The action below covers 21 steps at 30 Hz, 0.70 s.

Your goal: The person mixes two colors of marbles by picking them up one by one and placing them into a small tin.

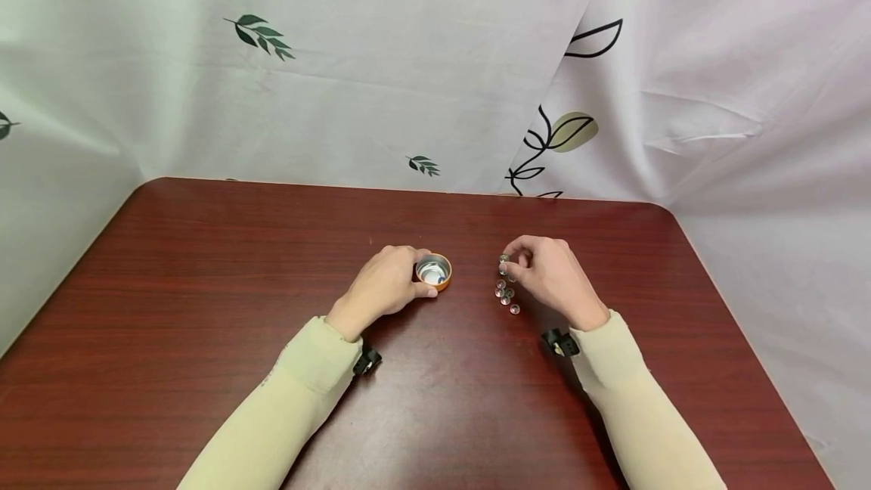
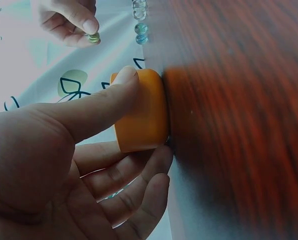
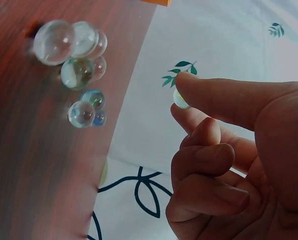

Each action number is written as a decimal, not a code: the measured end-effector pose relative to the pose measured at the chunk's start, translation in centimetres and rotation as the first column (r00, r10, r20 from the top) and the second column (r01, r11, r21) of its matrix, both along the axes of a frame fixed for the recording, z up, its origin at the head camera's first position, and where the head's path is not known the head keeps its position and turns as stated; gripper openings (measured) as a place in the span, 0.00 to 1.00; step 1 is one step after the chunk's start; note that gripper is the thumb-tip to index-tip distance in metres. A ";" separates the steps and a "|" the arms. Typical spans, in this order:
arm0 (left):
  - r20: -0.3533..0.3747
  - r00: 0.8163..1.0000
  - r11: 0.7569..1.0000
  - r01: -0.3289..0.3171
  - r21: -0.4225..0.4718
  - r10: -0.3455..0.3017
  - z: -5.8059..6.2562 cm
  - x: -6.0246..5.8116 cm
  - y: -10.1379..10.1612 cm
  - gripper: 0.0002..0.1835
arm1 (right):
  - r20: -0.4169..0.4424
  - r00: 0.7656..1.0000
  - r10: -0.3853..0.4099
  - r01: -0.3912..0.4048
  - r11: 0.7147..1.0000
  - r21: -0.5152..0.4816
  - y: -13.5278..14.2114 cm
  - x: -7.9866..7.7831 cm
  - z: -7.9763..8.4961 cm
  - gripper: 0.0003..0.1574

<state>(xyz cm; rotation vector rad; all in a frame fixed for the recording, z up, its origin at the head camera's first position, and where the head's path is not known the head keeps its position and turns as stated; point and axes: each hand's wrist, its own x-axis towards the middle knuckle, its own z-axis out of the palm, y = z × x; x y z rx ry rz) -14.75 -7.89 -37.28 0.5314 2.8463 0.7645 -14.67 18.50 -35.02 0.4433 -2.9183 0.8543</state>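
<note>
My left hand [image 1: 384,282] grips a small round orange tin [image 2: 144,110] on the table, thumb on one side and fingers on the other. The tin is open at the top, with a silvery inside and a small bluish thing in it, too small to make out in the head view. To the right, my right hand [image 1: 551,274] pinches a clear marble [image 3: 180,99] with a yellow-green swirl between thumb and forefinger, above the table. Several glass marbles [image 3: 81,114] lie in a loose cluster beside that hand, some clear, some with blue or green inside.
The brown wood-grain table [image 1: 224,308] has rounded far corners. A white cloth [image 1: 354,82] with leaf prints hangs behind it and at both sides. Each wrist wears a small black camera [image 1: 560,342].
</note>
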 end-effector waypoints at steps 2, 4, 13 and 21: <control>0.002 1.000 1.000 -0.001 0.001 0.001 0.0 0.0 0.0 0.34 | -0.001 1.000 0.001 -0.001 1.000 0.003 -0.2 0.0 0.1 0.03; 0.005 1.000 1.000 -0.002 0.001 0.002 0.0 0.0 0.0 0.34 | -0.001 1.000 0.001 -0.001 1.000 0.005 -0.4 0.0 0.2 0.03; 0.005 1.000 1.000 -0.006 -0.002 0.006 0.1 0.1 0.1 0.34 | 0.007 1.000 0.008 -0.008 1.000 -0.014 -1.3 0.1 0.4 0.03; -0.002 1.000 1.000 -0.003 0.003 0.004 0.1 0.1 0.0 0.34 | 0.003 1.000 0.010 -0.010 1.000 -0.023 -2.1 0.1 0.5 0.03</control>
